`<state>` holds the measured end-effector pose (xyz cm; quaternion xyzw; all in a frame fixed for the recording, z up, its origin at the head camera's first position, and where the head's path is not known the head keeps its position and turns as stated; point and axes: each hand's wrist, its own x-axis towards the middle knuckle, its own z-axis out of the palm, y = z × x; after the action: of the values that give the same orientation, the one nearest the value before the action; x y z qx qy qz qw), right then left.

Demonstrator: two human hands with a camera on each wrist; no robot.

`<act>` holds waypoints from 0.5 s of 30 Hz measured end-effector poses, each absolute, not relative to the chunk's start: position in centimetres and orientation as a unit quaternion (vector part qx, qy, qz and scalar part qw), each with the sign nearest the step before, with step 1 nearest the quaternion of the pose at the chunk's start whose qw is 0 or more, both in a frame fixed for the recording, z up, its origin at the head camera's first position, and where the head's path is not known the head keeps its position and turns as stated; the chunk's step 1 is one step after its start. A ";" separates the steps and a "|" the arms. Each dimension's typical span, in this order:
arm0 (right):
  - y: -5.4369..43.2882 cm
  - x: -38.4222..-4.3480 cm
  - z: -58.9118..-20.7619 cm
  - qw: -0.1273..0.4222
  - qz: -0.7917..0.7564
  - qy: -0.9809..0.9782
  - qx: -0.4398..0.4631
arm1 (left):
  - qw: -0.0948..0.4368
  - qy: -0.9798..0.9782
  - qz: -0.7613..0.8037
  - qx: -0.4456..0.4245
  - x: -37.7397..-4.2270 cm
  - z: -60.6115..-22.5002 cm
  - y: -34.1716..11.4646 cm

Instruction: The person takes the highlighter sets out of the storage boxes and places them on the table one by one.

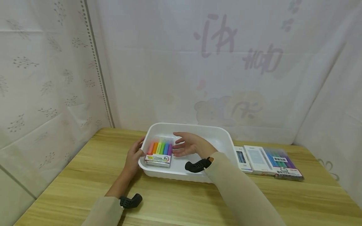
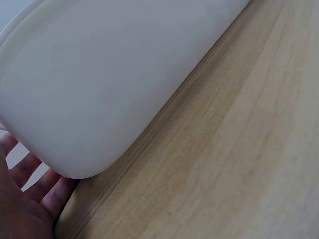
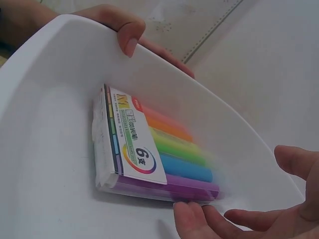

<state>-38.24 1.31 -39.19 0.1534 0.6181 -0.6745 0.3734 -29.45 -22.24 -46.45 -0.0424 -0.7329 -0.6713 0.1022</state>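
A white plastic tray (image 1: 198,177) stands on the wooden table. Inside, at its left end, lies a clear pack of highlighters (image 1: 159,153) in several colours, with a white label. My left hand (image 1: 133,158) grips the tray's left wall; in the right wrist view its thumb (image 3: 130,46) hooks over the rim, while the other fingers stay outside. My right hand (image 1: 188,144) hovers inside the tray, just right of the pack, fingers spread and thumb apart. The right wrist view shows its fingertips (image 3: 187,214) close beside the purple highlighter; whether they touch the pack I cannot tell.
Right of the tray lie a slim white box (image 1: 243,160) with a window, a wider white box (image 1: 258,160) and a clear pack of coloured pens (image 1: 282,163). A printed curtain (image 1: 158,78) hangs behind the table (image 1: 169,201).
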 end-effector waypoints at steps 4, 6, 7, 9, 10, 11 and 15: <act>1.0 -38.2 -39.3 0.381 -0.660 0.630 0.153 | 0.107 -0.736 -0.668 -0.043 -29.4 -46.5 -22.3; 0.8 -38.2 -39.2 0.381 -0.654 0.634 0.156 | 0.109 -0.737 -0.665 -0.042 -29.5 -46.5 -22.3; 0.7 -38.2 -39.2 0.379 -0.653 0.637 0.157 | 0.110 -0.738 -0.664 -0.043 -29.5 -46.5 -22.2; 0.6 -38.0 -39.1 0.376 -0.650 0.642 0.154 | 0.111 -0.739 -0.663 -0.043 -29.6 -46.5 -22.2; 0.5 -38.0 -39.0 0.378 -0.649 0.643 0.151 | 0.111 -0.738 -0.664 -0.043 -29.6 -46.5 -22.2; 0.4 -37.9 -38.9 0.380 -0.649 0.643 0.147 | 0.109 -0.738 -0.665 -0.043 -29.6 -46.4 -22.2; 0.0 -37.5 -38.6 0.388 -0.648 0.642 0.132 | 0.106 -0.736 -0.667 -0.042 -29.5 -46.4 -22.2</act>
<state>-37.51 -0.04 -38.62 0.1321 0.6422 -0.6476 0.3884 -29.54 -22.16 -46.38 -0.0420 -0.7363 -0.6670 0.1058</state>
